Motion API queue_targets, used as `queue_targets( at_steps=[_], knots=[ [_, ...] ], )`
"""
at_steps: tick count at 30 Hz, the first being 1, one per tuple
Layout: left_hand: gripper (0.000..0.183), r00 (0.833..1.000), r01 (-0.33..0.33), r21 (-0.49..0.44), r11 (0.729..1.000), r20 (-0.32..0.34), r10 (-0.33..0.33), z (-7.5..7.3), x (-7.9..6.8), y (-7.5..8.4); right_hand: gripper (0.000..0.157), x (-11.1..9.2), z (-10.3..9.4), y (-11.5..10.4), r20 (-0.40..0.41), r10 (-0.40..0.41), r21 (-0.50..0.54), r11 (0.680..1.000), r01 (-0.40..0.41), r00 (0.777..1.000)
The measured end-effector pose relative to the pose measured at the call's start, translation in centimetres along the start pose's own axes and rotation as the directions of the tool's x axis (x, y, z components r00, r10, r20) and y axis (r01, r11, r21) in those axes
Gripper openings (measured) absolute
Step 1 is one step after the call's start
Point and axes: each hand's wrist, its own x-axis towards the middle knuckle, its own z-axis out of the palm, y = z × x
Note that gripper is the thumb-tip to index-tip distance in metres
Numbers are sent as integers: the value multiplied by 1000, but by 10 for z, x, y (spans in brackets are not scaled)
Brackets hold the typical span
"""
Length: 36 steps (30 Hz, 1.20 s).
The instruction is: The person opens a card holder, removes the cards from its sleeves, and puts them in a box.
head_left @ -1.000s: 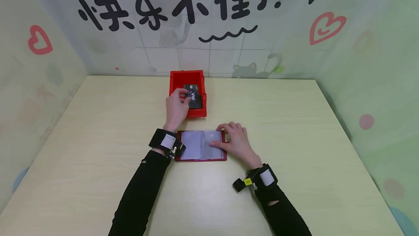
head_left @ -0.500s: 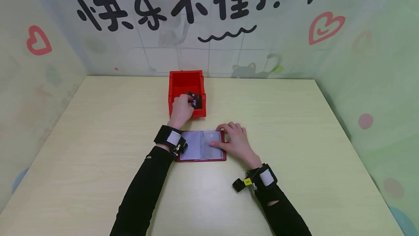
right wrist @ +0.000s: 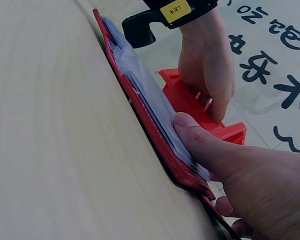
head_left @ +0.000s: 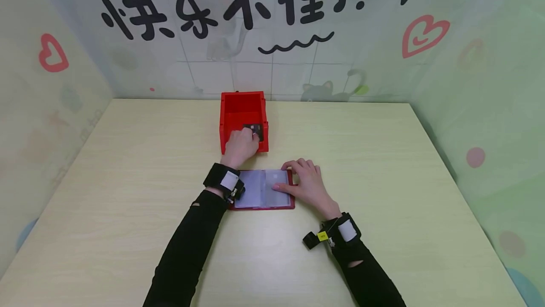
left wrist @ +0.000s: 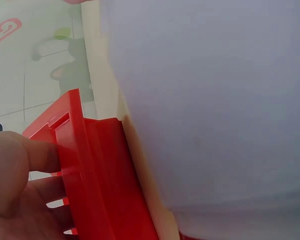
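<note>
A red plastic box [head_left: 240, 104] stands at the back of the table, with a dark card [head_left: 257, 128] marked with pale print inside near its front wall. My left hand [head_left: 241, 147] reaches over the front rim, fingers bent down into the box at the card. Its fingertips are hidden, so I cannot tell whether they pinch the card. Nearer me a dark red card holder [head_left: 251, 188] lies spread wide, showing clear plastic sleeves [right wrist: 150, 92]. At its right edge my right hand [head_left: 308, 185] grips it, thumb over the sleeves and other fingers at the cover's outer side.
The pale wooden table [head_left: 127, 179] carries the box and holder. A printed backdrop [head_left: 272, 70] rises right behind the box, with side panels at left and right. A black camera band [head_left: 222, 178] on the left wrist overlaps the holder's left part.
My left hand has moved slightly right and toward me, from the card's left edge to the front of the box. Less of the card shows. The right hand and holder stay put.
</note>
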Motion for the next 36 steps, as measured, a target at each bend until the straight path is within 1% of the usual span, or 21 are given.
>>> queue_targets(
  at_steps=[2,3,5,7,8,9,10,11,12,14,16,17,19,22,26,29,32,36],
  knots=[
    [26,999,-27,-10,1000,-19,27,1,-1,-1,52,0,-1,0,8,8,2,1000,-8,1000],
    [25,998,-49,-23,999,-42,48,1,-2,-1,52,1,-1,0,12,12,1,1000,-12,1000],
    [19,990,-103,-44,994,-104,98,1,-7,-1,52,1,-3,0,20,18,-1,1000,-18,1000],
    [18,977,-151,-71,986,-162,138,0,-15,-2,53,1,-3,-1,21,21,0,1000,-21,1000],
    [20,971,-173,-85,981,-182,156,0,-21,-2,53,1,-3,-1,22,21,1,1000,-21,1000],
    [23,968,-191,-105,976,-185,169,-2,-28,-3,53,1,-3,-2,20,20,3,1000,-20,1000],
    [26,970,-199,-133,971,-171,175,-3,-35,-4,53,1,-3,-2,17,18,4,1000,-18,1000],
    [27,975,-195,-163,967,-143,173,-3,-43,-4,54,2,-3,-3,11,16,3,1000,-16,1000],
    [26,978,-195,-186,963,-105,178,-4,-50,-6,54,2,-4,-3,5,14,4,1000,-14,1000],
    [22,984,-173,-229,958,-2,177,-2,-64,-11,54,2,-4,-3,-4,11,4,1000,-11,1000],
    [21,980,-135,-254,958,106,166,0,-74,-15,54,3,-4,-4,-16,11,8,1000,-11,1000],
    [20,976,-119,-257,959,145,160,2,-77,-16,54,3,-4,-4,-20,14,14,1000,-13,1000],
    [19,970,-87,-268,960,199,143,4,-82,-20,54,4,-4,-6,-26,16,26,1000,-16,1000],
    [19,967,-54,-288,956,222,121,4,-84,-25,49,6,-4,-10,-24,24,58,998,-22,999],
    [20,965,-41,-313,949,235,119,6,-81,-30,29,6,-5,-12,-9,27,100,995,-26,1000],
    [21,960,-35,-334,942,251,124,7,-79,-34,19,5,-7,-14,-2,16,172,985,-15,1000],
    [22,956,-34,-360,932,261,136,7,-77,-35,17,5,-9,-16,18,1,290,957,-6,1000],
    [24,949,-29,-401,916,275,151,5,-75,-35,25,6,-10,-20,65,-16,434,901,-14,998]
  ],
)
